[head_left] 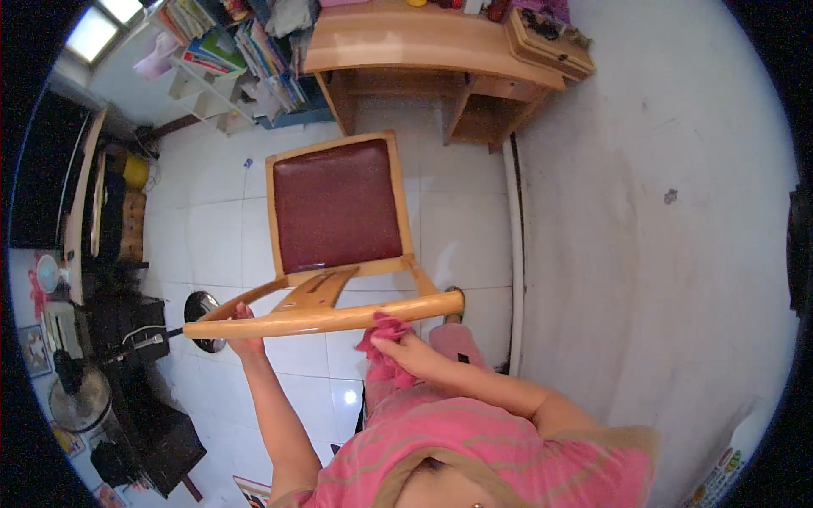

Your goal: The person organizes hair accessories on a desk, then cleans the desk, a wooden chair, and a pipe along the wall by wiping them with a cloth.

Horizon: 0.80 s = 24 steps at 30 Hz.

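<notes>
A wooden chair [322,320] with a dark red padded seat [337,205] stands before me, its curved backrest top rail nearest my body. My left hand [243,332] grips the rail near its left end, fingers wrapped round the wood. In my right hand [406,351] is a bunched pink cloth [385,339], pressed against the near side of the rail, right of its middle. The right fingertips are partly covered by the cloth. Below the rail, a flat wooden splat [318,289] runs down toward the seat.
Beyond the chair stands a wooden desk [406,42], with a bookshelf [212,97] full of books to its left. A pedestal fan [80,402] and dark furniture [157,440] line the left side. A plain wall [644,254] rises at the right above white floor tiles [203,237].
</notes>
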### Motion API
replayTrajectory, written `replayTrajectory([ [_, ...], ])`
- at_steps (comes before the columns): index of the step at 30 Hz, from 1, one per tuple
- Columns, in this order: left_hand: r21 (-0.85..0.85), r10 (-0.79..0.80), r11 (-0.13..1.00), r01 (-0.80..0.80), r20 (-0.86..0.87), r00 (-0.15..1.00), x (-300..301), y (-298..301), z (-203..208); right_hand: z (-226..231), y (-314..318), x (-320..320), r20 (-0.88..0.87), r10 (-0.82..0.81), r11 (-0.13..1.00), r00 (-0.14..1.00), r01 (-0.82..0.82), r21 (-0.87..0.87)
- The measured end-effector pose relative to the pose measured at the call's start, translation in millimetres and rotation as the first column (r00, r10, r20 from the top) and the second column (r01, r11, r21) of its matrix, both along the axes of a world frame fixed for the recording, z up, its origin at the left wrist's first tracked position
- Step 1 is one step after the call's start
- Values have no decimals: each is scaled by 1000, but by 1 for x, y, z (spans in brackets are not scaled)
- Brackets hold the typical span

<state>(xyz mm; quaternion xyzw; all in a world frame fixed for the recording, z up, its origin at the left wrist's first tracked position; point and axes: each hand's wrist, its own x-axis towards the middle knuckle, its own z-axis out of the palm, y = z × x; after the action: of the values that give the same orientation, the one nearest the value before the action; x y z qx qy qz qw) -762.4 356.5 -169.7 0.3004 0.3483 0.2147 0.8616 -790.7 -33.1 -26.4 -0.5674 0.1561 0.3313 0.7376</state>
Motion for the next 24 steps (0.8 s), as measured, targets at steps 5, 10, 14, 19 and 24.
replayTrajectory([
  [5,439,-443,722,535,-301,845,-34,-69,-39,-5,-33,13,4,512,859,859,-512,-3],
  [10,-390,-846,401,829,-505,171,-76,-262,-26,-33,-108,24,83,531,842,843,-514,-167],
  [14,-329,-954,184,926,-289,87,-45,-373,54,-38,-163,43,39,509,825,860,-475,-307],
  [19,-227,-888,393,891,-344,304,26,-487,43,-94,-241,77,109,344,876,933,-277,-395],
  [24,-175,-760,588,790,-454,465,84,-571,5,-140,-307,112,102,242,813,965,-145,-563],
])
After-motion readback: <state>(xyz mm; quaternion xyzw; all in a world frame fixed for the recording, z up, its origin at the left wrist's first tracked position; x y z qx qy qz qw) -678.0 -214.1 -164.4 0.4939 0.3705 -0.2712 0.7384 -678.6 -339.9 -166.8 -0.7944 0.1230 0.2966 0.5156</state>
